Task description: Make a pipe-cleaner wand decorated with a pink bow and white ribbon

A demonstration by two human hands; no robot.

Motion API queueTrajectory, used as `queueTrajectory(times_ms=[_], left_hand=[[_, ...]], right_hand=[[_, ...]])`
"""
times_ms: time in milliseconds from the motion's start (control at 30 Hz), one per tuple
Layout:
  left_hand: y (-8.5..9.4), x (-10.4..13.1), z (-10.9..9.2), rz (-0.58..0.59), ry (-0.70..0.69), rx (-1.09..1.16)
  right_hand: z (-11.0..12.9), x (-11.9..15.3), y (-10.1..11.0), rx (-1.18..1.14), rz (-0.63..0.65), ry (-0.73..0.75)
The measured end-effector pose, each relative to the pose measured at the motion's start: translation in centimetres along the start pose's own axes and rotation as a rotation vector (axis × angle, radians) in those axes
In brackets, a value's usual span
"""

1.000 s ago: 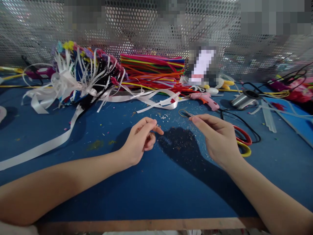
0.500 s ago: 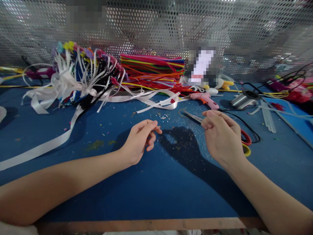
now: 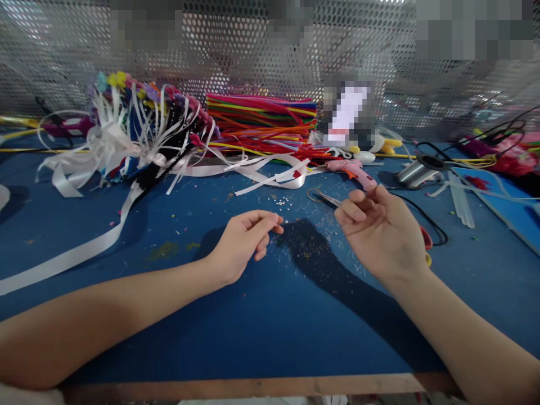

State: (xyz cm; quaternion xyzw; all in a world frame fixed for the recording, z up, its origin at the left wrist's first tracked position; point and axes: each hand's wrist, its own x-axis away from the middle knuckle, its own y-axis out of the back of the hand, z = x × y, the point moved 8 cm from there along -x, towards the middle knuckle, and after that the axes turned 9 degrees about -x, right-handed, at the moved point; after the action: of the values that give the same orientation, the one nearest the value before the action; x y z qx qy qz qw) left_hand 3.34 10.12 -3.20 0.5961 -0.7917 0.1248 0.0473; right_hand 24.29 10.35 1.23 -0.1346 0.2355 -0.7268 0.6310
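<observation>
My left hand (image 3: 247, 242) is over the middle of the table, thumb and forefinger pinched together. A tiny pale speck shows at its fingertips, too small to name. A cluster of small white beads (image 3: 282, 202) lies just beyond it on the blue table (image 3: 261, 332). My right hand (image 3: 383, 236) is raised to the right, palm partly turned up, fingers curled in and thumb against the forefinger; what they pinch, if anything, cannot be made out. Behind this hand lie scissors, whose blades (image 3: 330, 198) stick out at left; their red and yellow handles (image 3: 427, 239) are mostly hidden.
At the back stand coloured pipe cleaners (image 3: 261, 121), a ribboned bundle (image 3: 126, 129) and a perforated metal screen (image 3: 244, 45). A pink glue gun (image 3: 354, 171), a wire spool (image 3: 422, 170) and clear glue sticks (image 3: 460, 199) lie at right. White ribbon (image 3: 84, 253) trails left.
My right hand has rolled over so its palm shows more, covering more of the scissors. My left hand has shifted slightly right, its fingers more tightly pinched.
</observation>
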Motion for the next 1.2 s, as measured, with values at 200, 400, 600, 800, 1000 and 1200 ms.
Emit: queueTrajectory(times_ms=[200,400,600,800,1000,1200], left_hand=[[-0.2,0.0,0.2,0.014,-0.007,-0.043],[-0.1,0.0,0.3,-0.007,-0.014,-0.073],[0.0,0.0,0.3,-0.011,-0.025,-0.067],[0.1,-0.1,0.4,-0.012,-0.028,-0.080],[0.0,-0.1,0.4,0.003,-0.030,-0.083],[-0.1,-0.1,0.4,0.020,-0.034,-0.089]], right_hand=[[0.7,0.3,-0.5,0.137,0.041,0.142],[2.5,2.8,-3.6,1.103,0.259,0.643],[3.0,3.4,-4.5,1.338,0.310,0.851],[3.4,3.5,-4.7,1.372,0.268,0.925],[3.9,3.5,-4.2,1.331,0.160,0.921],[4.3,3.2,-3.5,1.298,0.083,0.902]])
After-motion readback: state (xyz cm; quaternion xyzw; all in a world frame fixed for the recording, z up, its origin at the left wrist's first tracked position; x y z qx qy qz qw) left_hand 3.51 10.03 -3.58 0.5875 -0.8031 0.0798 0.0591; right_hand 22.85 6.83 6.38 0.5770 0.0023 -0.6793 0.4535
